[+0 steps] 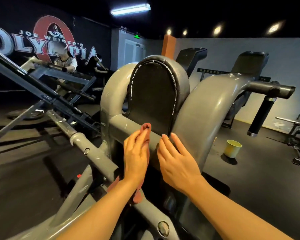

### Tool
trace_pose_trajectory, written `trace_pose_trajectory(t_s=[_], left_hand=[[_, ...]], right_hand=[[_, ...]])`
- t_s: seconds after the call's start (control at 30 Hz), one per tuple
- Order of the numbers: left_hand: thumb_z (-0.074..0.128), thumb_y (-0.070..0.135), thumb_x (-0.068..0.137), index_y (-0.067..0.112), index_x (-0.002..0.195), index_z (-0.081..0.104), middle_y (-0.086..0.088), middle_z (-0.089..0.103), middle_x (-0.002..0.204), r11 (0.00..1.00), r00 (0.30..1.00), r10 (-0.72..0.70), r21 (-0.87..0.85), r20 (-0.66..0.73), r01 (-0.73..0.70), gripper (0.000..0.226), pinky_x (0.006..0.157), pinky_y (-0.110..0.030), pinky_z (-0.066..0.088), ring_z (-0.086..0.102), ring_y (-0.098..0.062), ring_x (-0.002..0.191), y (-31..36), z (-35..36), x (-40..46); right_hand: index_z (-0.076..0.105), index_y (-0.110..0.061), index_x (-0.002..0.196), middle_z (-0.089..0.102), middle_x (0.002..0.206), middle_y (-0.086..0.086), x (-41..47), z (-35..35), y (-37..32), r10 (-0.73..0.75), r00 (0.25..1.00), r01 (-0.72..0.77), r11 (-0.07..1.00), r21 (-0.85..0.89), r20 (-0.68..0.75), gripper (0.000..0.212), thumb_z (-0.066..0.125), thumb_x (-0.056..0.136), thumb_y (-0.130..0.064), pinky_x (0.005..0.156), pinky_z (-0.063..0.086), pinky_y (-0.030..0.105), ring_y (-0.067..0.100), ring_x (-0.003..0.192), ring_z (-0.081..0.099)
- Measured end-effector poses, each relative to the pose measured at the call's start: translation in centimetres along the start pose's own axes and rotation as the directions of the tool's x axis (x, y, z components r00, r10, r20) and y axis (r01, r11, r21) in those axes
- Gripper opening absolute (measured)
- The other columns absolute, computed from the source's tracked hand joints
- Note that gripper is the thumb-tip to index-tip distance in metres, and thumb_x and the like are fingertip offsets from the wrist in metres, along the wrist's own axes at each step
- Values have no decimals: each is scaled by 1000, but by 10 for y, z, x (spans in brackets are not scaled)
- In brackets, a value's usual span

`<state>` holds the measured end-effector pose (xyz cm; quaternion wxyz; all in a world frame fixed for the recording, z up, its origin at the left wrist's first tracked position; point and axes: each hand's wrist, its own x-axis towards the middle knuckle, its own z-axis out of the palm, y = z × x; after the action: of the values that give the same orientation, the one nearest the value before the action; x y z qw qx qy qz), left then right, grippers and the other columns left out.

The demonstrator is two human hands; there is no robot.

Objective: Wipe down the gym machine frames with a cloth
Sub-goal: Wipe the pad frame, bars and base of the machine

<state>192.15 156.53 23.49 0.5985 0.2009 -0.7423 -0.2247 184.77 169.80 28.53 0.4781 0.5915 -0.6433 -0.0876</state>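
Grey crossbar [128,126] under cloth-clutching left hand [137,153]; right hand [177,161] flat beside, black pad [152,94] behind.

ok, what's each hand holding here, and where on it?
The left hand holds the red cloth around its middle against the grey crossbar, both ends hanging free. The right hand holds nothing, fingertips resting on the bar.

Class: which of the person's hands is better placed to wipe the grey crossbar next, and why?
Left. The left hand already holds the red cloth against the grey crossbar; the right hand is open and holds no cloth.
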Motion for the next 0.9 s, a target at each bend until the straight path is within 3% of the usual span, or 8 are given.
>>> trace_pose_trajectory(t_s=[0.07, 0.13, 0.23, 0.3, 0.37, 0.53, 0.73, 0.9], left_hand=[[42, 26, 97, 20, 138, 52, -5, 49, 141, 988, 979, 144, 41, 144, -151, 43, 115, -22, 22, 40, -20, 131, -3, 13, -12], [39, 30, 98, 23, 139, 50, -3, 49, 142, 979, 969, 171, 81, 178, -188, 42, 114, -26, 24, 38, -19, 133, -17, 15, 0], [31, 36, 98, 21, 137, 54, -3, 52, 141, 986, 992, 18, 163, 125, -38, 48, 111, -43, 33, 42, -25, 131, -54, 8, 42], [27, 39, 97, 16, 140, 51, -6, 48, 145, 987, 992, -79, 146, 100, 63, 55, 113, -47, 29, 38, -28, 136, -63, 6, 52], [26, 42, 100, 13, 143, 47, -8, 41, 150, 997, 993, -59, 63, 105, 52, 56, 118, -43, 22, 30, -27, 142, -46, 14, 31], [31, 36, 103, 30, 150, 24, 3, 28, 157, 990, 970, 136, -70, 200, -124, 47, 119, -35, 21, 17, -18, 148, -16, 25, -27], [36, 24, 99, 16, 145, 42, -3, 40, 151, 994, 992, -106, 30, 62, 104, 47, 116, -41, 26, 29, -19, 143, -46, 8, 15], [47, 17, 97, 9, 132, 55, -6, 52, 139, 983, 982, 174, -73, 68, -169, 37, 114, -27, 32, 44, -21, 133, -6, 21, -31]], right_hand=[[60, 0, 128, 58, 133, 23, -1, 4, -3, 19, 1000, -19, 1000, 6, -4, 48, 42, 91, -24, 120, 12, 51, 38, 130, 50], [60, 2, 126, 58, 132, 25, 0, 8, -3, 24, 1000, -24, 1000, -7, -11, 48, 38, 92, -22, 118, 15, 51, 40, 129, 50], [65, 3, 119, 61, 126, 26, 1, 9, -3, 7, 1000, -6, 998, -69, 15, 44, 49, 86, -21, 118, 14, 52, 42, 126, 51], [65, 3, 119, 61, 125, 26, 0, 10, -3, 7, 1000, -6, 997, -73, 12, 44, 53, 84, -21, 117, 14, 51, 42, 125, 52], [65, 3, 119, 61, 126, 26, 0, 11, -5, 16, 1000, -16, 998, -63, -6, 44, 50, 85, -21, 118, 13, 51, 41, 125, 52], [55, 6, 130, 55, 134, 26, 1, 13, -7, 41, 998, -42, 999, -16, -48, 48, 32, 94, -17, 119, 18, 50, 40, 130, 49], [66, 2, 109, 62, 121, 26, 1, 9, -6, 28, 1000, -28, 999, -22, -10, 37, 44, 87, -16, 118, 19, 50, 42, 124, 53], [57, 4, 126, 60, 128, 25, 1, 13, -7, 53, 995, -54, 998, -13, -86, 43, 37, 93, -15, 119, 20, 48, 39, 124, 54]])
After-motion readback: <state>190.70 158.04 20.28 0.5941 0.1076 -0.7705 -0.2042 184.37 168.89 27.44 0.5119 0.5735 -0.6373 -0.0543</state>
